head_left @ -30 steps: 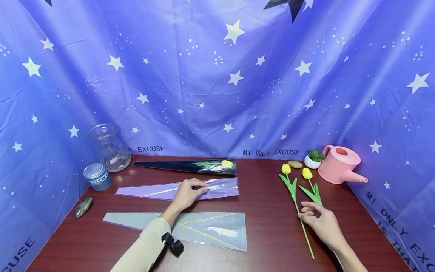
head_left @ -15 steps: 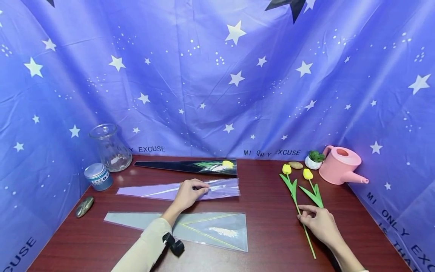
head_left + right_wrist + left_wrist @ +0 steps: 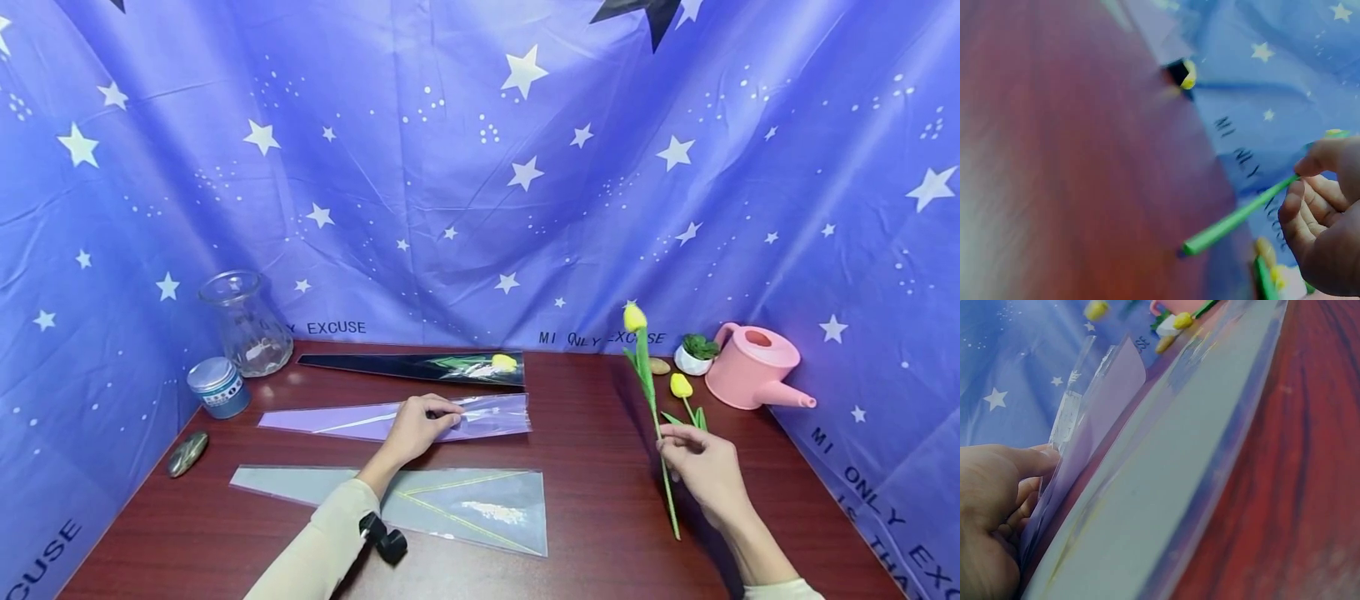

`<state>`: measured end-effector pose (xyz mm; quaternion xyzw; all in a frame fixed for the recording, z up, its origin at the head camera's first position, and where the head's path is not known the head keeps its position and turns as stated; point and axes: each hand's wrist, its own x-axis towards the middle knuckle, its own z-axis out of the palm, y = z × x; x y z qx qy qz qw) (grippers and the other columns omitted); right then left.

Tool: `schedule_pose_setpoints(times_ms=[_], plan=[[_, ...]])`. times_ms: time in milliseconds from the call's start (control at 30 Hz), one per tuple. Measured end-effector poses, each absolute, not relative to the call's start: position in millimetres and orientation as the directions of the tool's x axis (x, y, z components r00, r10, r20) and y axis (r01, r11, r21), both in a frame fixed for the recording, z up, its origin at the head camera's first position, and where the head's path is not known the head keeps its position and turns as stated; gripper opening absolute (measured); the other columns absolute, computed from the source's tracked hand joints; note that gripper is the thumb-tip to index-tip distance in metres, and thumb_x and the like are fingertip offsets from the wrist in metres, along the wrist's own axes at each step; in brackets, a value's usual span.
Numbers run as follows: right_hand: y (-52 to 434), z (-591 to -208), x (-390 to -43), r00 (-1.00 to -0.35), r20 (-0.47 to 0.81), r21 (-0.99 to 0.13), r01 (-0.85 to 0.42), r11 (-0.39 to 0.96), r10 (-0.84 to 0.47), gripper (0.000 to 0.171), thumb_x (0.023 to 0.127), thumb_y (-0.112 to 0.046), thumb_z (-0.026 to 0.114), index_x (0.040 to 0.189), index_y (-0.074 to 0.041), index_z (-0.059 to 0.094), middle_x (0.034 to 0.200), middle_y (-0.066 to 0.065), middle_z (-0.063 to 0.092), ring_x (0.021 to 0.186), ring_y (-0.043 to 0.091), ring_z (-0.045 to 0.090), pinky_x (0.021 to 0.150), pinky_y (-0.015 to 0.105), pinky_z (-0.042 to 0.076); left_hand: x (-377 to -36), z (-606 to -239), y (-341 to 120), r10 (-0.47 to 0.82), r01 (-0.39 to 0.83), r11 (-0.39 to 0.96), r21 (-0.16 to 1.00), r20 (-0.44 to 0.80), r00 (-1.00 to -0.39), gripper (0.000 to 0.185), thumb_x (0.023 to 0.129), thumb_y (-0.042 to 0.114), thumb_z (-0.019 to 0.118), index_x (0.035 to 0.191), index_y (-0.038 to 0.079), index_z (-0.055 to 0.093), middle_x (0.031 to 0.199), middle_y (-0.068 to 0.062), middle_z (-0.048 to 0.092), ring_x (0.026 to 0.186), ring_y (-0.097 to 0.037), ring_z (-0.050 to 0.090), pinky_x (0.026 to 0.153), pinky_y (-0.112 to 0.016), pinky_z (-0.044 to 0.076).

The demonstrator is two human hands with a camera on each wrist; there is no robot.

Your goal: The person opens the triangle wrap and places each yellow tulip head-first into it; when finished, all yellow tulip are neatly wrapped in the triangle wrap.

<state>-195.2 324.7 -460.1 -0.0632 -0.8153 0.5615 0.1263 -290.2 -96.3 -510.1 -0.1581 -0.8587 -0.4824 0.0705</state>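
The right hand (image 3: 705, 471) pinches 1 yellow tulip (image 3: 647, 392) by its stem, lifted upright above the table (image 3: 600, 467), while the left hand (image 3: 416, 427) pinches the purple sleeve (image 3: 480, 415) lying flat.

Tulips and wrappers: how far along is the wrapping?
Done: the black sleeve already holds a tulip. In hand: the right hand lifts a yellow tulip, while the left hand pinches the purple sleeve. Left: another tulip on the table and the grey sleeve.

Cream long sleeve (image 3: 322, 542), black wrist strap (image 3: 384, 537), bare hands
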Motion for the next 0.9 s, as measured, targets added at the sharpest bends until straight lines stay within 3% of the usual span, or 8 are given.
schedule_pose_setpoints(times_ms=[200, 400, 567, 900], plan=[[311.8, -444.5, -205.4, -0.942, 0.159, -0.987, -0.154, 0.039, 0.297, 0.023, 0.091, 0.009, 0.069, 0.091, -0.013, 0.078, 0.074, -0.005, 0.075, 0.059, 0.008, 0.067, 0.056, 0.024, 0.057, -289.6, -510.4, -96.3, 0.208, 0.343, 0.486, 0.804, 0.275, -0.939, 0.011, 0.09, 0.017, 0.081, 0.095, 0.026, 0.085, 0.099, 0.005, 0.079, 0.09, -0.01, 0.069, 0.075, -0.021, 0.051], [295.2, -443.3, -216.5, -0.915, 0.146, -0.944, -0.243, -0.224, 0.376, 0.016, 0.09, 0.014, 0.068, 0.094, 0.001, 0.075, 0.075, 0.003, 0.077, 0.063, 0.012, 0.073, 0.061, 0.027, 0.062, -289.3, -509.4, -97.5, 0.206, 0.343, 0.477, 0.809, 0.276, -0.939, 0.01, 0.09, 0.017, 0.081, 0.095, 0.025, 0.085, 0.099, 0.004, 0.079, 0.089, -0.011, 0.07, 0.075, -0.021, 0.052], [281.0, -449.5, -227.9, -0.887, 0.068, -0.869, -0.278, -0.41, 0.458, 0.021, 0.088, 0.021, 0.065, 0.089, 0.0, 0.071, 0.073, 0.008, 0.076, 0.061, 0.017, 0.074, 0.065, 0.033, 0.064, -288.8, -509.5, -97.6, 0.209, 0.338, 0.474, 0.813, 0.269, -0.94, 0.01, 0.09, 0.017, 0.08, 0.094, 0.024, 0.085, 0.098, 0.004, 0.079, 0.087, -0.009, 0.069, 0.073, -0.021, 0.051], [248.3, -468.6, -249.8, -0.841, -0.019, -0.765, -0.336, -0.55, 0.54, 0.018, 0.089, 0.019, 0.065, 0.092, 0.002, 0.062, 0.072, 0.009, 0.075, 0.063, 0.019, 0.075, 0.069, 0.037, 0.064, -290.0, -508.1, -96.5, 0.212, 0.344, 0.476, 0.809, 0.274, -0.938, 0.01, 0.09, 0.016, 0.08, 0.094, 0.024, 0.085, 0.097, 0.004, 0.079, 0.084, -0.006, 0.067, 0.071, -0.021, 0.05]])
